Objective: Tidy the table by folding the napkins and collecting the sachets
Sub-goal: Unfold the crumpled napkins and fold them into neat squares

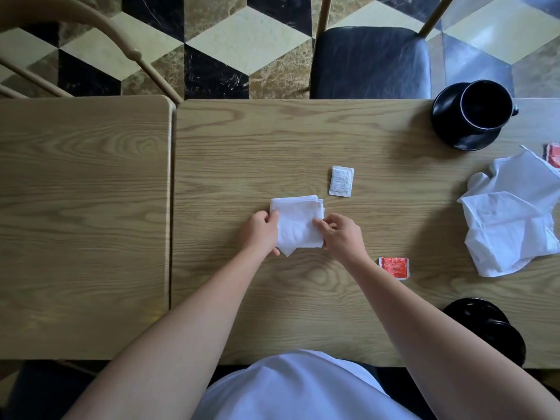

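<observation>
pinching the folded napkin (pixel 298 224) at its two sides, the left hand (pixel 260 234) and right hand (pixel 341 236) hold it flat on the desk (pixel 242 153). a white sachet (pixel 341 180) lies just beyond it, a red sachet (pixel 394 267) right of the right wrist, and an unfolded napkin (pixel 512 222) far right.

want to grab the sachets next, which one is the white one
The white sachet just beyond the folded napkin. The other two are red: one by the right forearm, one at the right edge.
</observation>
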A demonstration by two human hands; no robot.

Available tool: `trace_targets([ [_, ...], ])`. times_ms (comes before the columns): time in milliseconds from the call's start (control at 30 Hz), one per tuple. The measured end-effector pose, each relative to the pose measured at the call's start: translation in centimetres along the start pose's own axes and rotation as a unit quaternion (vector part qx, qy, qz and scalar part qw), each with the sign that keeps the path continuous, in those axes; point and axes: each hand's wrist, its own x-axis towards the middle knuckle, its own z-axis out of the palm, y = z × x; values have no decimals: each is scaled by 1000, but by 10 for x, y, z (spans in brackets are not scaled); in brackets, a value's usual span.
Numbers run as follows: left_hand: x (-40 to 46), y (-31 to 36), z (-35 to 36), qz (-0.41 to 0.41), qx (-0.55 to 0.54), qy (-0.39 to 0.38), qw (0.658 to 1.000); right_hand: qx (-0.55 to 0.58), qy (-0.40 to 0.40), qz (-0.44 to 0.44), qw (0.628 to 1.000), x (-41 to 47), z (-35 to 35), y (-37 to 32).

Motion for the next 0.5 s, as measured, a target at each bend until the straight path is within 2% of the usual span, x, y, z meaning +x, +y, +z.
trace_targets([
  [233,6,9,-1,-25,81,-12,996,-88,-11,6,996,1,-4,-4],
  [400,-1,3,4,29,49,-12,998,-101,-17,-3,995,-5,-3,-1],
  [500,-5,-5,6,26,62,-4,998,-100,-22,-3,995,-8,-3,4],
])
